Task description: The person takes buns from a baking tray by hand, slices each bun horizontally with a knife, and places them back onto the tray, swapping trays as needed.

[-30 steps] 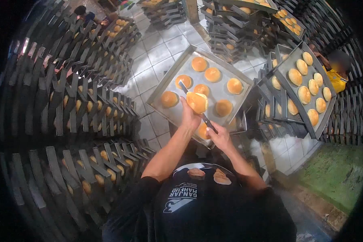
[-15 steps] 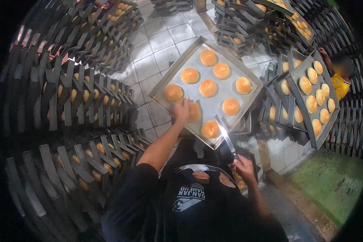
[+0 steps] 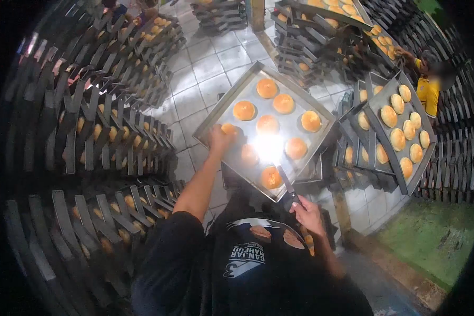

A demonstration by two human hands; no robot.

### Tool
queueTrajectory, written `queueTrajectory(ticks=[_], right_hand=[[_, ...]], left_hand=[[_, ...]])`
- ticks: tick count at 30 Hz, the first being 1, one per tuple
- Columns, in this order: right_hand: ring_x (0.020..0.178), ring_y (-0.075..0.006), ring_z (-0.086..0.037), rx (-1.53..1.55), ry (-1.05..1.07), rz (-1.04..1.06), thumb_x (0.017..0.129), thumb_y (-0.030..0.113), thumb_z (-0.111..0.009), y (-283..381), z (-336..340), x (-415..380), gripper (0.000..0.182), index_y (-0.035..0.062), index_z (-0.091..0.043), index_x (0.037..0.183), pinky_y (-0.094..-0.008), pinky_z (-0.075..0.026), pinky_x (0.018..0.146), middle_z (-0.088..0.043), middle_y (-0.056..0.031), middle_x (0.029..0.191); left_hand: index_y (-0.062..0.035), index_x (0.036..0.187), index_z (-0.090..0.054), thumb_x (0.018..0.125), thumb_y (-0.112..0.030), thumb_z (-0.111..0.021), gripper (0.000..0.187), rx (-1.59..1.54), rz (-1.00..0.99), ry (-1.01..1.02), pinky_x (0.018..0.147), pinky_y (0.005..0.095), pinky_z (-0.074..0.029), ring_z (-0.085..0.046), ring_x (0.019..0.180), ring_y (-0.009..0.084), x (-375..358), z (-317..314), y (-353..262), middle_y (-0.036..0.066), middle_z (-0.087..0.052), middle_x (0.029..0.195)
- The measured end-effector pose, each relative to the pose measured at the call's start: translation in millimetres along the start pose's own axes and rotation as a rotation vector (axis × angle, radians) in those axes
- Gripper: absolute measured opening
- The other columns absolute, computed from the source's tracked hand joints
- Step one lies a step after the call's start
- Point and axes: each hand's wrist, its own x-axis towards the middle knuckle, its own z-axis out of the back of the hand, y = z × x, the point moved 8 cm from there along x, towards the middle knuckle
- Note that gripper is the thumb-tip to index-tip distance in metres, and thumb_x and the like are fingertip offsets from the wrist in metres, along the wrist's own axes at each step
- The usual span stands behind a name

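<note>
A square metal tray (image 3: 221, 110) in front of me carries several round golden buns, one in the middle being the bun (image 3: 267, 125). At the tray's left corner my left hand (image 3: 219, 141) is closed around a bun (image 3: 228, 128), covering much of it. My right hand (image 3: 306, 215) grips a knife (image 3: 292, 199) by its dark handle near the tray's front corner. The blade points up and inward over the tray, close to the front bun (image 3: 271, 178). Bright glare off the blade area washes out part of the tray's middle.
Stacked trays of buns (image 3: 116, 126) line my left side. On the right, a tilted tray of buns (image 3: 426, 152) leans on a stack. Behind it a person in a yellow shirt (image 3: 427, 95) reaches toward another tray. Tiled floor (image 3: 208, 68) lies beyond.
My left hand has moved left from the lower bun to the bun at the tray's left corner. The knife has drawn back toward me, and strong glare has appeared. The person in yellow has shifted.
</note>
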Motion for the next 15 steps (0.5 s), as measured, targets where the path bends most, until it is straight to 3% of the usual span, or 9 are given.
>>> queueTrajectory(ticks=[2,3,4,7,8,10,11,14,15], right_hand=[[0.056,-0.0024,-0.046,0.048,-0.004,0.057,0.103,0.016,-0.059,20.3,-5.3,5.9,0.031,0.0029,-0.064,0.131,-0.0207,-0.037,0.048,-0.065,0.0008,0.082],[0.055,-0.0021,-0.046,0.065,-0.009,0.068,0.103,0.015,-0.059,33.6,-7.8,6.4,0.032,0.0036,-0.064,0.133,-0.0209,-0.036,0.046,-0.064,0.0008,0.081],[0.055,-0.0021,-0.046,0.064,-0.010,0.082,0.103,0.015,-0.059,35.6,-9.4,13.0,0.032,0.0036,-0.064,0.133,-0.0209,-0.036,0.046,-0.064,0.0008,0.081],[0.053,-0.0024,-0.045,-0.095,-0.048,0.232,0.102,0.015,-0.060,50.4,-14.0,34.5,0.040,0.0045,-0.061,0.140,-0.0207,-0.036,0.046,-0.064,0.0016,0.078],[0.053,-0.0024,-0.045,-0.097,-0.043,0.243,0.102,0.015,-0.060,59.4,-19.5,39.2,0.040,0.0045,-0.061,0.140,-0.0207,-0.036,0.046,-0.064,0.0016,0.078],[0.054,-0.0020,-0.045,-0.064,-0.057,0.341,0.101,0.016,-0.061,88.7,-28.2,41.9,0.041,0.0040,-0.060,0.141,-0.0213,-0.037,0.048,-0.066,0.0011,0.079],[0.055,-0.0019,-0.045,-0.053,-0.056,0.378,0.101,0.016,-0.061,102.8,-32.3,42.5,0.041,0.0038,-0.060,0.141,-0.0215,-0.037,0.048,-0.066,0.0009,0.079],[0.060,-0.0026,-0.049,-0.096,-0.044,0.458,0.102,0.017,-0.061,130.9,-41.9,36.6,0.042,0.0014,-0.059,0.141,-0.0222,-0.042,0.053,-0.069,-0.0007,0.083],[0.065,-0.0037,-0.054,-0.142,-0.065,0.507,0.102,0.017,-0.061,135.3,-42.5,35.2,0.043,0.0001,-0.058,0.141,-0.0229,-0.044,0.058,-0.070,-0.0012,0.084]], left_hand=[[0.0061,0.126,-0.054,0.072,-0.032,-0.091,0.076,0.076,-0.237,-0.075,0.086,0.0428,-0.056,-0.066,0.109,0.0297,-19.4,-0.2,-22.7,0.021,-0.063,0.121],[0.0045,0.125,-0.052,0.072,-0.028,-0.092,0.074,-0.149,-0.144,-0.002,0.086,0.0420,-0.057,-0.066,0.109,0.0261,-21.1,-6.3,-19.9,0.019,-0.062,0.123],[0.0045,0.125,-0.052,0.072,-0.028,-0.092,0.074,-0.152,-0.155,-0.010,0.086,0.0420,-0.057,-0.066,0.109,0.0261,-25.9,-5.1,-22.8,0.019,-0.062,0.123],[-0.0007,0.132,-0.053,0.085,-0.029,-0.085,0.063,-0.659,-0.029,0.115,0.094,0.0441,-0.057,-0.066,0.110,0.0238,-58.3,8.1,-54.4,0.016,-0.064,0.123],[-0.0007,0.132,-0.053,0.085,-0.029,-0.085,0.063,-0.661,-0.037,0.105,0.094,0.0441,-0.057,-0.066,0.110,0.0238,-59.5,10.2,-59.8,0.016,-0.064,0.123],[-0.0060,0.133,-0.055,0.091,-0.044,-0.077,0.061,-1.198,0.028,0.256,0.094,0.0473,-0.056,-0.067,0.111,0.0259,-61.2,4.4,-71.6,0.011,-0.066,0.124],[-0.0106,0.132,-0.058,0.092,-0.061,-0.068,0.065,-1.332,0.033,0.325,0.094,0.0508,-0.055,-0.067,0.112,0.0276,-63.2,2.6,-78.2,0.008,-0.068,0.123],[-0.0124,0.128,-0.060,0.091,-0.067,-0.064,0.065,-1.580,0.143,0.223,0.095,0.0498,-0.054,-0.067,0.110,0.0277,-88.6,22.1,-117.0,0.009,-0.069,0.120],[-0.0137,0.120,-0.065,0.092,-0.064,-0.066,0.058,-1.675,0.184,0.232,0.094,0.0453,-0.055,-0.069,0.106,0.0250,-87.4,21.8,-122.8,0.006,-0.071,0.114]])
